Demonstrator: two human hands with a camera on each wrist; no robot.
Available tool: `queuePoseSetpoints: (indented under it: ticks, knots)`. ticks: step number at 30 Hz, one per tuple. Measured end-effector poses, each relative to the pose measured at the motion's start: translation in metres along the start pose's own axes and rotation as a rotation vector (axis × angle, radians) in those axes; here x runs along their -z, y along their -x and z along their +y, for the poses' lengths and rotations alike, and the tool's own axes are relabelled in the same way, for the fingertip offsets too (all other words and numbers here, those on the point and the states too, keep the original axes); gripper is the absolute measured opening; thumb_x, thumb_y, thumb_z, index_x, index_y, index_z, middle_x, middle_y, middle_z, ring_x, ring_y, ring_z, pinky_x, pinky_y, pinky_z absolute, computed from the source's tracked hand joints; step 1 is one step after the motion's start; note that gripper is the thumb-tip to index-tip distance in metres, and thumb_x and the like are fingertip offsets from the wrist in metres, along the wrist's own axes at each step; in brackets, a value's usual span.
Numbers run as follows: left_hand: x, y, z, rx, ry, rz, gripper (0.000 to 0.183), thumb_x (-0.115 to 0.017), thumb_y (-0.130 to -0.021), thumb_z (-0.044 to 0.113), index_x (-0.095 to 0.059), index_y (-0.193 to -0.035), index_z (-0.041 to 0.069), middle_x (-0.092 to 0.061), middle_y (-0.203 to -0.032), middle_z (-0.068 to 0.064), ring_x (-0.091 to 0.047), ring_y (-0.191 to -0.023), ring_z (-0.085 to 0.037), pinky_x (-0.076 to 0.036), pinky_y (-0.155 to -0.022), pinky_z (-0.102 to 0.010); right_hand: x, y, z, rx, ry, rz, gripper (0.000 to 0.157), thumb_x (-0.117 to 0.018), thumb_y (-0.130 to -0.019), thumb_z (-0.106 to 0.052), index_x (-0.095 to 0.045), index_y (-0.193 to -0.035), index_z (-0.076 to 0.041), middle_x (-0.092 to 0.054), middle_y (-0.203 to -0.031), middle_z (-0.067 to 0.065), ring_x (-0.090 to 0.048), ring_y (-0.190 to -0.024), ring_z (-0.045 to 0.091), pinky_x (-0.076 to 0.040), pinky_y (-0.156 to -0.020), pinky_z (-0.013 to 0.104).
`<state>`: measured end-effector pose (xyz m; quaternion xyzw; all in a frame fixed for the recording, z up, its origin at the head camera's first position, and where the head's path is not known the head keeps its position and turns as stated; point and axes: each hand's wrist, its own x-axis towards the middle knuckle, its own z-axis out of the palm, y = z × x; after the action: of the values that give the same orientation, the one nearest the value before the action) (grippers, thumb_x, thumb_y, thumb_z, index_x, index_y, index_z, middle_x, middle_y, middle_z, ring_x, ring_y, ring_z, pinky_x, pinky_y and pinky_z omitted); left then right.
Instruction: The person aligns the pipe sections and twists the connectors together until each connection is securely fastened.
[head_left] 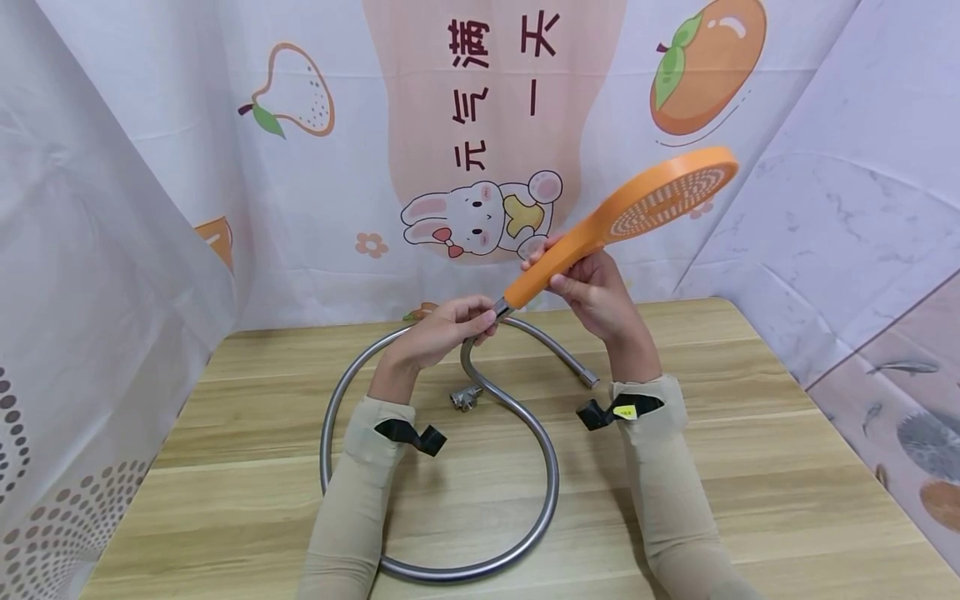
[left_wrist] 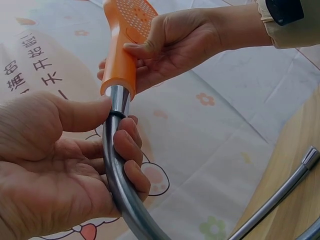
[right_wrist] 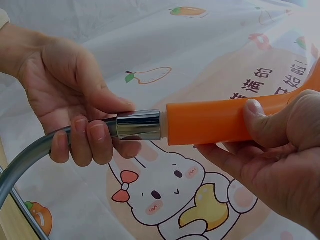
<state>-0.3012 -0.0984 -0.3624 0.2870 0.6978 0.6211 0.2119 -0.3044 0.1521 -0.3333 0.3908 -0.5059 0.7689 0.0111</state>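
An orange shower head (head_left: 660,196) is raised above the far part of the table, its perforated face at the upper right. My right hand (head_left: 600,296) grips its handle (right_wrist: 210,121), thumb on one side and fingers underneath. At the handle's lower end, my left hand (head_left: 447,332) pinches the chrome nut (right_wrist: 139,125) of a grey metal shower hose (left_wrist: 120,180). In the right wrist view, a narrow pale ring shows between nut and handle. From my left fingers the hose hangs down and loops over the table.
The hose's other end (head_left: 590,379) lies on the wooden table (head_left: 750,467) near my right wrist. A small metal valve fitting (head_left: 467,398) lies inside the hose loop. Printed cloth (head_left: 315,208) hangs behind the table.
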Motion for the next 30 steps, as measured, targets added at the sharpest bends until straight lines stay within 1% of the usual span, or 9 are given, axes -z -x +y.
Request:
queuePoseSetpoints:
  ticks: [6,9,13,16,18,20,22,25,30]
  knots:
    - [0.0013,0.001,0.0014,-0.009,-0.033,-0.02,0.036,-0.037,-0.112,0.018,-0.06,-0.121,-0.009,-0.049,-0.089,-0.003,-0.043,-0.084,-0.019,-0.037,-0.079,-0.03,0.0001,-0.0008,0.0004,0.004,-0.01,-0.01,0.036,-0.05,-0.095,0.021,-0.058,-0.123,-0.001,-0.067,-0.115,0.012,-0.07,-0.111,0.025,-0.055,-0.101,0.036]
    - [0.001,0.0007,0.0007,-0.006,-0.022,-0.021,0.032,-0.038,-0.112,0.017,-0.059,-0.118,-0.007,-0.049,-0.089,-0.003,-0.043,-0.083,-0.018,-0.037,-0.079,-0.03,-0.0005,-0.0013,0.0,0.007,-0.01,-0.014,0.038,-0.048,-0.095,0.023,-0.058,-0.123,-0.001,-0.067,-0.115,0.013,-0.071,-0.111,0.026,-0.055,-0.101,0.037]
    - [0.0003,-0.0006,-0.0007,-0.006,-0.007,-0.016,0.02,-0.042,-0.11,0.013,-0.056,-0.112,-0.002,-0.052,-0.09,-0.003,-0.045,-0.082,-0.017,-0.039,-0.077,-0.028,-0.0002,-0.0009,-0.0001,0.01,-0.003,-0.012,0.037,-0.05,-0.094,0.022,-0.057,-0.122,0.0,-0.067,-0.115,0.012,-0.071,-0.111,0.024,-0.055,-0.101,0.036]
    - [0.0003,-0.0013,-0.0014,-0.01,-0.013,-0.009,0.017,-0.045,-0.11,0.012,-0.056,-0.111,0.0,-0.053,-0.09,-0.003,-0.046,-0.081,-0.016,-0.039,-0.076,-0.026,0.0005,-0.0005,0.0003,0.015,-0.007,-0.005,0.033,-0.051,-0.094,0.022,-0.054,-0.123,0.006,-0.067,-0.114,0.012,-0.071,-0.111,0.023,-0.055,-0.101,0.036]
    - [0.0009,-0.0014,-0.0014,-0.013,-0.017,-0.01,0.02,-0.045,-0.11,0.013,-0.057,-0.114,-0.002,-0.053,-0.09,-0.004,-0.046,-0.081,-0.017,-0.04,-0.076,-0.026,0.0006,-0.0006,0.0005,0.015,-0.006,-0.002,0.033,-0.05,-0.094,0.022,-0.05,-0.125,0.011,-0.067,-0.114,0.013,-0.071,-0.111,0.023,-0.055,-0.101,0.036]
    - [0.0017,-0.0012,-0.0013,-0.016,-0.024,-0.015,0.029,-0.042,-0.111,0.015,-0.059,-0.12,-0.007,-0.052,-0.091,-0.004,-0.046,-0.082,-0.017,-0.04,-0.077,-0.027,0.0008,-0.0008,0.0009,0.011,-0.007,0.0,0.033,-0.047,-0.094,0.024,-0.046,-0.126,0.016,-0.067,-0.114,0.013,-0.071,-0.111,0.024,-0.055,-0.101,0.036]
    - [0.0025,-0.0009,-0.0015,-0.013,-0.025,-0.02,0.036,-0.039,-0.112,0.016,-0.059,-0.124,-0.011,-0.051,-0.091,-0.004,-0.046,-0.084,-0.017,-0.039,-0.079,-0.029,0.0004,-0.0013,0.001,0.005,-0.006,0.0,0.034,-0.044,-0.094,0.026,-0.046,-0.127,0.017,-0.067,-0.114,0.013,-0.071,-0.111,0.025,-0.055,-0.101,0.037]
    - [0.003,-0.0002,-0.0014,0.002,-0.027,-0.023,0.042,-0.034,-0.113,0.019,-0.059,-0.125,-0.013,-0.05,-0.091,-0.003,-0.045,-0.085,-0.017,-0.039,-0.081,-0.03,-0.0002,-0.0017,0.001,-0.002,-0.012,-0.006,0.039,-0.04,-0.093,0.028,-0.051,-0.126,0.012,-0.067,-0.113,0.013,-0.071,-0.111,0.027,-0.055,-0.101,0.038]
    - [0.0021,-0.0004,-0.0017,0.013,-0.014,-0.022,0.033,-0.037,-0.112,0.016,-0.059,-0.117,-0.008,-0.051,-0.09,-0.003,-0.045,-0.084,-0.017,-0.039,-0.08,-0.029,-0.0001,-0.0009,0.0007,0.007,-0.01,-0.02,0.046,-0.04,-0.093,0.028,-0.058,-0.124,-0.002,-0.067,-0.114,0.012,-0.071,-0.111,0.027,-0.055,-0.101,0.037]
